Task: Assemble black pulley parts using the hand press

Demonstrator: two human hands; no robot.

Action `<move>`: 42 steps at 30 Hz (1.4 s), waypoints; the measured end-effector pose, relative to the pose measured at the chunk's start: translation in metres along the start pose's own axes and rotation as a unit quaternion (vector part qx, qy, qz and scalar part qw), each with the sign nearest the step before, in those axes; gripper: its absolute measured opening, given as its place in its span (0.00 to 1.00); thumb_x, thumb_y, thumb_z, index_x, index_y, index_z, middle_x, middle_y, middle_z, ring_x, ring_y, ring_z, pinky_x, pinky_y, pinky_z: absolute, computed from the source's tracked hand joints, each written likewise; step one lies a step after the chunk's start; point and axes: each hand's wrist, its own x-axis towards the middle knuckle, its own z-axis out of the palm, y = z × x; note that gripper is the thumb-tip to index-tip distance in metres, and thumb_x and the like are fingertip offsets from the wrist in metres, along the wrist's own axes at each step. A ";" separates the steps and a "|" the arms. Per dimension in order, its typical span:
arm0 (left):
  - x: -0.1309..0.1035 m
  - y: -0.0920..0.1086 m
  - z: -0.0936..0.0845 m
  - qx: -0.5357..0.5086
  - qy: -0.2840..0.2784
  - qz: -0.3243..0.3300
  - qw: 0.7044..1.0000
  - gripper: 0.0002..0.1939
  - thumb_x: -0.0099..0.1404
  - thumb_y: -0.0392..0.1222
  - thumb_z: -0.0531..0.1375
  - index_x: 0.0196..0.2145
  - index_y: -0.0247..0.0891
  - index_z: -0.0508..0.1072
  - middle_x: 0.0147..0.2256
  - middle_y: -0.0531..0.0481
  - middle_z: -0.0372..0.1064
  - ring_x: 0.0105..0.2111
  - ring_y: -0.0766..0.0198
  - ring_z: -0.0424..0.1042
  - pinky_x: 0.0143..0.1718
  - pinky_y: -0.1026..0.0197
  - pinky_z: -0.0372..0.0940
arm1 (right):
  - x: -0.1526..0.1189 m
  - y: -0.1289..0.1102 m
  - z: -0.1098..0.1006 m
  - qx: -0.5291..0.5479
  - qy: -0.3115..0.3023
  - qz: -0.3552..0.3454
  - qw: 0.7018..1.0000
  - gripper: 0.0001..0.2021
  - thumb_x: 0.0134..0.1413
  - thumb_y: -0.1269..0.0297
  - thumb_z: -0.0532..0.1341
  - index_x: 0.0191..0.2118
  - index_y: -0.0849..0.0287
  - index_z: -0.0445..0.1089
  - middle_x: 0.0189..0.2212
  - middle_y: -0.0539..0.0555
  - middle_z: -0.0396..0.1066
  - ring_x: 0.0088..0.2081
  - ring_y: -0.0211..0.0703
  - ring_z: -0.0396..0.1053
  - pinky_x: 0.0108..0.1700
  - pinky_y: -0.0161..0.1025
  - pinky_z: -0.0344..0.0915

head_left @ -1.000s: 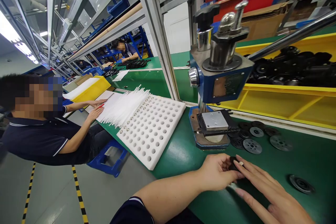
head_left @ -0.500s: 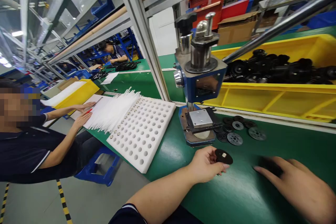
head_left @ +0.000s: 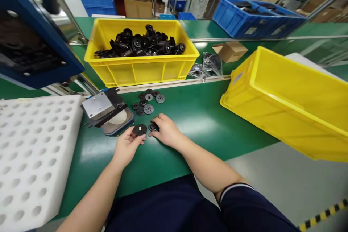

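Observation:
In my left hand is a black disc with a small pale stub at its centre, pinched at the rim between thumb and fingers. My right hand is closed on a black round ringed part, just right of the disc and low over the green bench. Beyond both hands lies a loose group of dark discs, some grey-faced with small holes. Left of them stands the press base, carrying a metal block.
A yellow bin of black parts stands behind the discs. The blue press head hangs at upper left, above a white foam tray with rows of holes. Another yellow bin is at right, and blue crates are farther back.
The view has swung right, putting the co-worker out of sight. My right hand has come in beside the left with a black part. The left still holds its disc.

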 end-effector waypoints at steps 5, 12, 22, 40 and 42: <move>-0.001 -0.002 -0.001 0.012 0.002 0.007 1.000 0.15 0.58 0.44 0.68 0.40 0.35 0.73 0.35 0.47 0.76 0.31 0.64 0.74 0.32 0.62 0.71 | 0.000 -0.002 0.001 -0.005 0.002 0.008 1.000 0.25 0.48 0.54 0.72 0.50 0.62 0.71 0.43 0.57 0.66 0.45 0.47 0.65 0.48 0.42 0.65; -0.002 -0.002 -0.001 0.021 0.003 0.011 1.000 0.16 0.59 0.46 0.67 0.42 0.35 0.73 0.37 0.45 0.76 0.34 0.61 0.75 0.36 0.59 0.72 | -0.002 -0.009 0.001 -0.071 0.021 0.055 0.996 0.29 0.46 0.44 0.70 0.46 0.62 0.69 0.41 0.59 0.64 0.45 0.53 0.63 0.47 0.48 0.61; 0.001 -0.005 -0.005 -0.002 -0.007 -0.014 1.000 0.17 0.54 0.41 0.71 0.38 0.36 0.70 0.33 0.51 0.74 0.26 0.69 0.68 0.26 0.67 0.64 | -0.002 -0.007 0.003 -0.052 0.008 0.038 0.998 0.22 0.53 0.51 0.69 0.47 0.60 0.70 0.42 0.57 0.65 0.44 0.49 0.63 0.46 0.45 0.58; -0.002 -0.017 -0.010 0.109 -0.037 0.093 0.989 0.10 0.62 0.39 0.65 0.43 0.38 0.76 0.36 0.49 0.74 0.36 0.63 0.73 0.41 0.60 0.69 | -0.015 -0.027 0.008 0.237 0.145 -0.165 0.946 0.20 0.58 0.59 0.65 0.54 0.60 0.67 0.45 0.58 0.68 0.46 0.44 0.68 0.48 0.42 0.70; -0.003 -0.019 -0.011 0.178 -0.031 0.150 0.972 0.12 0.63 0.38 0.63 0.45 0.39 0.76 0.44 0.45 0.75 0.45 0.59 0.73 0.49 0.56 0.68 | -0.017 -0.030 0.007 0.219 0.147 -0.181 0.947 0.20 0.58 0.59 0.65 0.54 0.61 0.68 0.44 0.59 0.68 0.46 0.44 0.68 0.49 0.42 0.69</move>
